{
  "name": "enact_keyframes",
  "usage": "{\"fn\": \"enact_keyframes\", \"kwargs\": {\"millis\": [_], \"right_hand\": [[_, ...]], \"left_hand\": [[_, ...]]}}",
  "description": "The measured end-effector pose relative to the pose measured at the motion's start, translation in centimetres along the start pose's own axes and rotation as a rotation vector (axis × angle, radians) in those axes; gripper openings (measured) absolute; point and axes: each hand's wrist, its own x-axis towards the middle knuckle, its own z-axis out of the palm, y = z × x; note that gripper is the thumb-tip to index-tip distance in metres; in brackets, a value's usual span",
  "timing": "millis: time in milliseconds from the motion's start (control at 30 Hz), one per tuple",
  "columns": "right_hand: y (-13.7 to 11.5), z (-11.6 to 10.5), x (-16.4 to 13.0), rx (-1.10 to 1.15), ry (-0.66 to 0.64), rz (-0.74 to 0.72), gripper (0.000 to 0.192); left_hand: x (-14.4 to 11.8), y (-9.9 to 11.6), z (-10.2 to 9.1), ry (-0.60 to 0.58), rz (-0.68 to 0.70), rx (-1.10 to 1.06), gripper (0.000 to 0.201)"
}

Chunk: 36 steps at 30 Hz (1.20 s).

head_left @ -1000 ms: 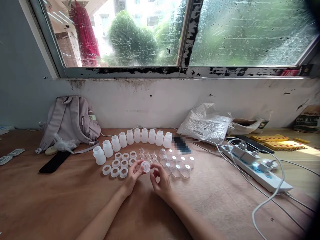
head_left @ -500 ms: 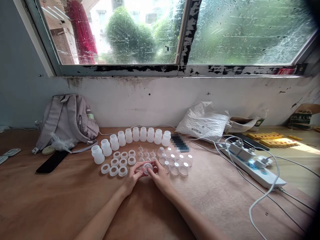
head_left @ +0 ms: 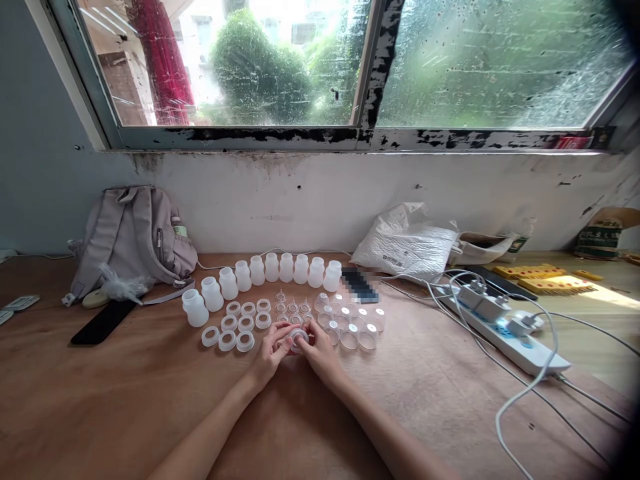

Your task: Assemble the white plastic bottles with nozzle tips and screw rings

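Between my two hands is a translucent bottle collar ring (head_left: 299,339), its round opening facing me. My left hand (head_left: 274,347) grips its left side with thumb and fingers, and my right hand (head_left: 318,345) grips its right side. Whether a nipple sits inside the ring is too small to tell. Just beyond my fingers stand several clear bottle nipples (head_left: 293,308). Several white collar rings (head_left: 245,323) lie in rows to the left. Clear dome caps (head_left: 349,339) stand to the right. An arc of white bottles (head_left: 271,268), open at the top, stands behind.
A grey backpack (head_left: 143,240) leans on the wall at left, with a black phone (head_left: 103,323) before it. At right lie a silver bag (head_left: 405,243) and a power strip (head_left: 520,343) with looping white cables. A dark, partly pixelated object (head_left: 359,285) lies beyond the caps.
The collar ring has shifted slightly to the right and turned a little in my fingers. Both hands keep hold of it; the other parts stay where they were.
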Motion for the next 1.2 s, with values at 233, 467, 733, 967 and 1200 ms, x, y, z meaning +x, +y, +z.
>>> {"fn": "enact_keyframes", "kwargs": {"millis": [233, 467, 733, 967, 1200], "right_hand": [[-0.1, 0.2, -0.2, 0.043, -0.027, 0.016, 0.012], [0.1, 0.2, -0.1, -0.077, 0.028, -0.037, 0.014], [0.2, 0.5, -0.2, -0.112, 0.058, -0.024, 0.014], [0.6, 0.6, -0.1, -0.093, 0.043, -0.068, 0.012], [-0.8, 0.0, -0.5, 0.03, -0.161, -0.088, 0.012]], "left_hand": [[-0.5, -0.2, 0.3, 0.058, 0.137, 0.267, 0.032], [-0.8, -0.3, 0.5, 0.055, 0.113, 0.225, 0.031], [-0.8, -0.7, 0.7, 0.047, 0.106, 0.244, 0.032], [-0.6, 0.2, 0.7, 0.04, 0.108, 0.248, 0.03], [-0.4, 0.2, 0.2, 0.149, 0.212, 0.438, 0.023]]}}
